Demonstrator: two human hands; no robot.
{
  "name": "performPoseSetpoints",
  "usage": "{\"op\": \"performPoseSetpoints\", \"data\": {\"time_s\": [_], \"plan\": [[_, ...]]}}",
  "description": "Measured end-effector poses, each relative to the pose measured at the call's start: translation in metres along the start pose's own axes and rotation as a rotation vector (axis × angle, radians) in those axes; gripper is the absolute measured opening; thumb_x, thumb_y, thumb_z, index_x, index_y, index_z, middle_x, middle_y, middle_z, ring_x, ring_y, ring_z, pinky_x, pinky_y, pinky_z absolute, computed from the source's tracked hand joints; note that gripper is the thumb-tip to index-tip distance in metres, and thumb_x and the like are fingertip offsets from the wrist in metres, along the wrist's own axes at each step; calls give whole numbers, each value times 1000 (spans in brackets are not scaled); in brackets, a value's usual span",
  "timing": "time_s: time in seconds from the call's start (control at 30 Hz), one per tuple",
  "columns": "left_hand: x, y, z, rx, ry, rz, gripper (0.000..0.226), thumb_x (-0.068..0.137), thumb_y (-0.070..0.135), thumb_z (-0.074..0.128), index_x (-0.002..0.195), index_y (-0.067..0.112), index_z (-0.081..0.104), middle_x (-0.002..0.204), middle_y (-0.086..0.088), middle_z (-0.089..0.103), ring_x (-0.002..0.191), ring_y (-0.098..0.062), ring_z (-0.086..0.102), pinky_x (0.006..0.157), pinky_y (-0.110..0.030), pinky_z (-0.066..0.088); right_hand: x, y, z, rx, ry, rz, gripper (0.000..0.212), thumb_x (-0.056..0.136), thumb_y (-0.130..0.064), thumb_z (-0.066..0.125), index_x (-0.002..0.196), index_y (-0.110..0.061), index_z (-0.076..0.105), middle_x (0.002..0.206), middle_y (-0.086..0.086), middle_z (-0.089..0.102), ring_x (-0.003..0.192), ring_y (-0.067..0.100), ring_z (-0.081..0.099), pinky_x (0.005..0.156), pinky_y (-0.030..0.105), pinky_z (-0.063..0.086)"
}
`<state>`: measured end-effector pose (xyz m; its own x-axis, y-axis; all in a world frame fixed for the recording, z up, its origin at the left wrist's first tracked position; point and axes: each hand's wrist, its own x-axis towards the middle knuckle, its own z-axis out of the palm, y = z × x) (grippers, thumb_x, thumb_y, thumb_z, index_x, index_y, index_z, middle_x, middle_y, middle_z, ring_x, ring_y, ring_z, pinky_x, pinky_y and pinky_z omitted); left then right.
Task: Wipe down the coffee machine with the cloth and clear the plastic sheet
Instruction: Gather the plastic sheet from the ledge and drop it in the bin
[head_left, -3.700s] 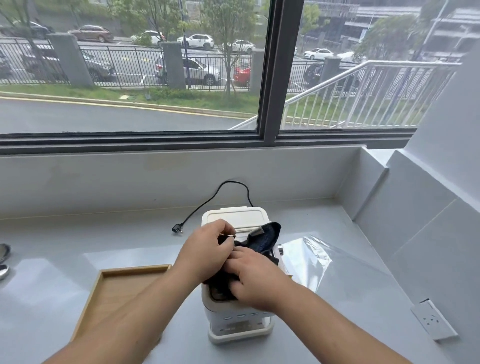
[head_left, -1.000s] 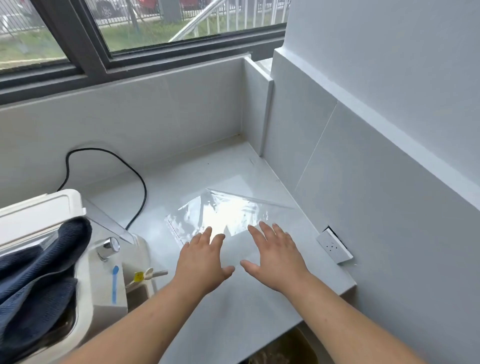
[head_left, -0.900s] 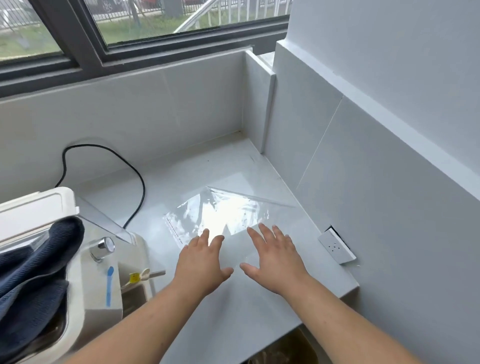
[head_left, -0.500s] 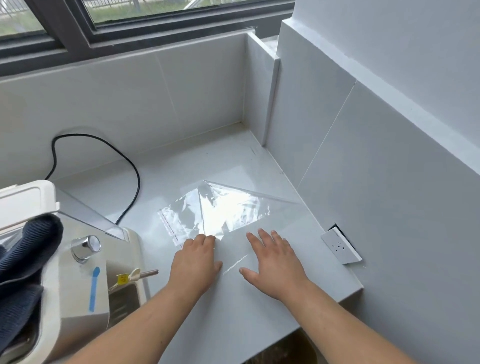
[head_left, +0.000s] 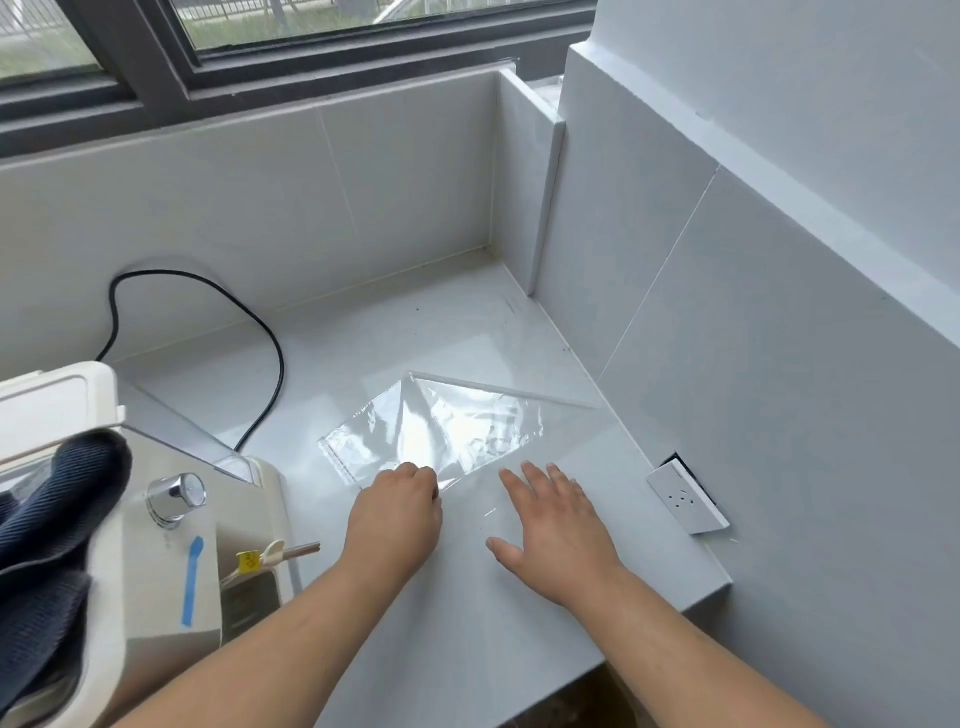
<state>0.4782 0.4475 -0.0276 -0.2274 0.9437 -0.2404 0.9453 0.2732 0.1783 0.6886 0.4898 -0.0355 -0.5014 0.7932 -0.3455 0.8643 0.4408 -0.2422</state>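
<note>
Centrally, the clear plastic sheet (head_left: 447, 431) lies flat on the pale desk (head_left: 467, 623), one corner folded over. At its near edge the left hand (head_left: 395, 514) has its fingers curled, seemingly pinching the film, though the grip itself is hidden by the knuckles. Just right of it, the right hand (head_left: 556, 525) rests spread and flat on the sheet, holding nothing. At the lower left of the frame stands the coffee machine (head_left: 156, 545) with the dark blue cloth (head_left: 52, 525) draped on top. A black cord (head_left: 260, 332) loops behind it, and a white socket (head_left: 685, 501) sits at the right wall.
</note>
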Motion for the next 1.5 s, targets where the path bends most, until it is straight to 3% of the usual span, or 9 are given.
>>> {"op": "performPoseSetpoints", "data": {"time_s": [0.17,0.3,0.4,0.6,0.77,0.97,1.17,1.33,1.5], "plan": [[-15,12,-28,-162,109,1,11,100,33,48,96,26,56,93,10,59,83,-17,54,60,-32,37,-6,1,-10,61,113,87,83,97,-59,53,163,-26,16,170,6,21,156,30,17,125,42,21],[-31,25,-57,-236,181,19,11,99,34,50,90,28,47,91,12,54,77,-16,50,57,-32,33,-11,-4,-25,327,272,254,65,96,-46,58,152,-20,37,151,0,46,135,23,42,106,36,43],[-40,35,-77,-267,219,34,13,100,36,50,91,28,46,93,12,53,77,-15,51,60,-32,35,-12,-8,-41,362,338,257,61,96,-43,60,150,-20,42,143,0,50,128,25,45,101,38,46],[-53,44,-110,-307,280,54,11,99,37,51,92,29,49,91,13,55,80,-13,54,59,-29,39,-15,-12,-83,316,522,197,20,102,-32,58,117,-23,69,103,-1,59,99,26,50,86,40,48],[-58,36,-128,-242,231,0,10,94,39,51,97,29,54,98,13,57,92,-15,52,71,-33,46,-25,-15,-122,417,664,134,9,101,-25,59,98,-23,67,97,-6,62,96,21,51,80,36,46],[-65,33,-145,-303,231,-11,33,96,55,48,119,33,52,124,14,59,105,-13,53,79,-32,42,-44,-29,-165,384,695,32,5,98,-25,59,94,-27,61,87,-13,66,82,14,55,67,35,47],[-62,54,-181,-276,153,102,95,69,90,54,148,40,37,149,20,49,133,-12,52,87,-32,45,-62,-50,-197,278,681,-15,5,93,-28,59,88,-28,57,78,-10,66,72,19,58,61,38,51],[-56,60,-202,-240,147,77,50,96,52,51,144,39,43,131,11,68,109,-20,65,80,-36,53,-78,-61,-213,328,731,4,8,94,-32,55,87,-29,54,81,-10,67,70,19,59,60,36,49],[-58,69,-209,-718,33,45,30,102,34,40,124,36,60,101,14,75,72,-8,75,86,-42,60,-91,-67,-211,358,712,7,10,99,-36,51,91,-31,50,77,-10,60,68,18,57,58,35,44]]}}
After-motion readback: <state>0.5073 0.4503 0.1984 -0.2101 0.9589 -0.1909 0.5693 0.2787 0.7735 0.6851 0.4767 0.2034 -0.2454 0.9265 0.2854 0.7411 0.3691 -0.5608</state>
